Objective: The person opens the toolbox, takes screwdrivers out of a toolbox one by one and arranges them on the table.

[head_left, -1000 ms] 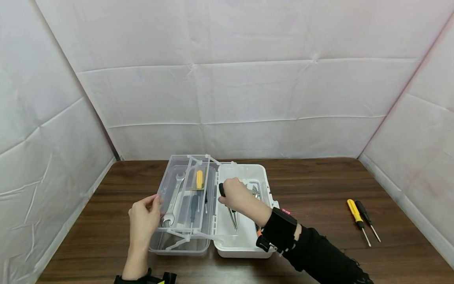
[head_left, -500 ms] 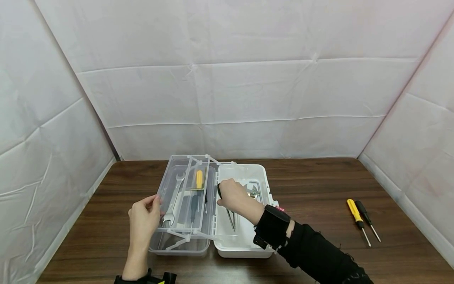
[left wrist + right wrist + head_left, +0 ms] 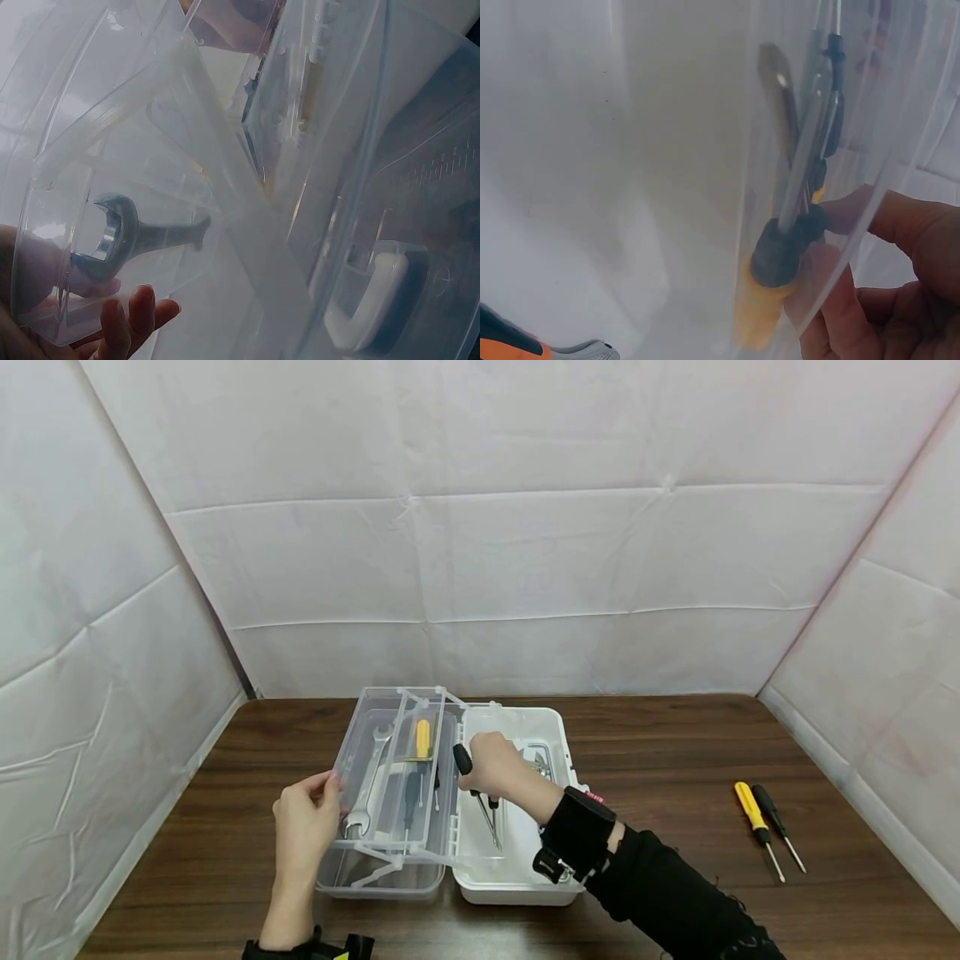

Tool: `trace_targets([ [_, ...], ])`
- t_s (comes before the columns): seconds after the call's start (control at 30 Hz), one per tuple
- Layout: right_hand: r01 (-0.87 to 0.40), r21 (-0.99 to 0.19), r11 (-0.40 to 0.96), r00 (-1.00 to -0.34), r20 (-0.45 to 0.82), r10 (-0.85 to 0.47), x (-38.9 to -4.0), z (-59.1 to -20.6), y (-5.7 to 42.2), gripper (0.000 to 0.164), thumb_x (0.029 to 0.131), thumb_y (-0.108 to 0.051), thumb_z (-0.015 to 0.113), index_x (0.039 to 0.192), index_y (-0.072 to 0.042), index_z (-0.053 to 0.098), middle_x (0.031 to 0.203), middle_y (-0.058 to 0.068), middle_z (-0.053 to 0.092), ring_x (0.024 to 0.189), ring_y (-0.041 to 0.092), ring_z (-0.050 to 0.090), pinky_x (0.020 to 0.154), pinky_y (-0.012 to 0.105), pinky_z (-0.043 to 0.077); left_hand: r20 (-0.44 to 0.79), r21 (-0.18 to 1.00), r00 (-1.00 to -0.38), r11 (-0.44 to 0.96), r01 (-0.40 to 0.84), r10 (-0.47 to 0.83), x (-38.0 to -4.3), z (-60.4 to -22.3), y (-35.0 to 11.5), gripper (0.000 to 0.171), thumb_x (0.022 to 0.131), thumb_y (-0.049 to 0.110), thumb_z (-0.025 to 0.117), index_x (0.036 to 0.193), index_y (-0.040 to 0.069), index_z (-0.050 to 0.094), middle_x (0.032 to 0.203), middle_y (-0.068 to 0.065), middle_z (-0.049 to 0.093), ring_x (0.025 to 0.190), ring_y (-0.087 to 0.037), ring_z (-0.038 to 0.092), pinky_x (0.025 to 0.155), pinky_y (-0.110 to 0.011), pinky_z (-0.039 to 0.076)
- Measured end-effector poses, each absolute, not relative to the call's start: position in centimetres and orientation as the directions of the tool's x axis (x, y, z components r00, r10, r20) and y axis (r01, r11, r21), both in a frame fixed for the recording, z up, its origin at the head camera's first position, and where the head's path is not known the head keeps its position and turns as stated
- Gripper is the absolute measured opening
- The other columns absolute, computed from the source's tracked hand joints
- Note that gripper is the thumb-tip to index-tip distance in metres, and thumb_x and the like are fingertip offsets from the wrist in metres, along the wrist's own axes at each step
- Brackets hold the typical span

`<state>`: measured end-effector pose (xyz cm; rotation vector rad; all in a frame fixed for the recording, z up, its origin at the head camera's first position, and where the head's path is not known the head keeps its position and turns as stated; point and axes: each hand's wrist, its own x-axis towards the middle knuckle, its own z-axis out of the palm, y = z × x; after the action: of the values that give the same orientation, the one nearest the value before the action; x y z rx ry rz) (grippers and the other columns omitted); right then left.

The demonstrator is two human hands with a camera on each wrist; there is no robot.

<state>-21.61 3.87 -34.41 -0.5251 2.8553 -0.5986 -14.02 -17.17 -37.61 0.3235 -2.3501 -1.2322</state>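
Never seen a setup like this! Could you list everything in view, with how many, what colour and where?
White sheet walls: three, white, behind and both sides
Brown wood-grain table: one, brown, underneath
White plastic toolbox base: one, white, table centre
Hinged clear plastic toolbox section: one, transparent, opened left of base
Open-ended metal wrench: one, silver, seen through clear section
Slim tools: at least two, yellow and dark, beside wrench
Orange-and-black-handled tool: one, in base
Metal tools: count unclear, silver, base's right side
Loose screwdrivers: two, yellow-handled and black-handled, table's right
Held screwdrivers: two, black-handled and yellow-handled, base's left side
Black sleeve: one, black, right arm
Left hand: one, bare, pinching clear section's edge
Right hand: one, bare, gripping held screwdrivers
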Motion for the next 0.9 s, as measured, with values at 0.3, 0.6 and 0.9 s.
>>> trace_targets([
  [0.3,-0.218,-0.547,0.808,-0.916,-0.171,-0.363,-22.5,-34.4,4.8,0.031,0.077,-0.017,0.065,0.049,-0.003,0.059,0.042,0.006,0.055,0.037,0.013,0.055,0.046,0.022,0.046,0.312,0.815,-0.86,0.579,0.023,-0.405,-14.1,-37.7,-17.1,0.022,0.086,0.003,0.051,0.097,-0.012,0.062,0.08,-0.02,0.065,0.05,-0.019,0.062,0.039,-0.019,0.037],
  [0.6,-0.088,-0.77,0.632,-0.931,-0.163,-0.328,-22.7,-34.4,6.3,0.018,0.08,-0.01,0.059,0.067,0.001,0.065,0.051,0.007,0.059,0.046,0.016,0.06,0.052,0.03,0.05,0.298,0.823,-0.863,0.568,0.015,-0.409,-14.0,-37.7,-17.2,0.022,0.087,0.004,0.05,0.097,-0.012,0.062,0.081,-0.021,0.065,0.052,-0.02,0.062,0.039,-0.019,0.037],
  [0.9,-0.119,-0.878,0.464,-0.964,-0.01,-0.267,-22.1,-31.3,10.5,0.022,0.082,-0.011,0.061,0.091,0.008,0.059,0.071,0.012,0.065,0.058,0.021,0.063,0.056,0.03,0.05,0.291,0.822,-0.863,0.569,0.005,-0.413,-13.8,-37.7,-17.6,0.022,0.087,0.004,0.05,0.096,-0.012,0.062,0.082,-0.021,0.065,0.051,-0.017,0.062,0.04,-0.019,0.038],
])
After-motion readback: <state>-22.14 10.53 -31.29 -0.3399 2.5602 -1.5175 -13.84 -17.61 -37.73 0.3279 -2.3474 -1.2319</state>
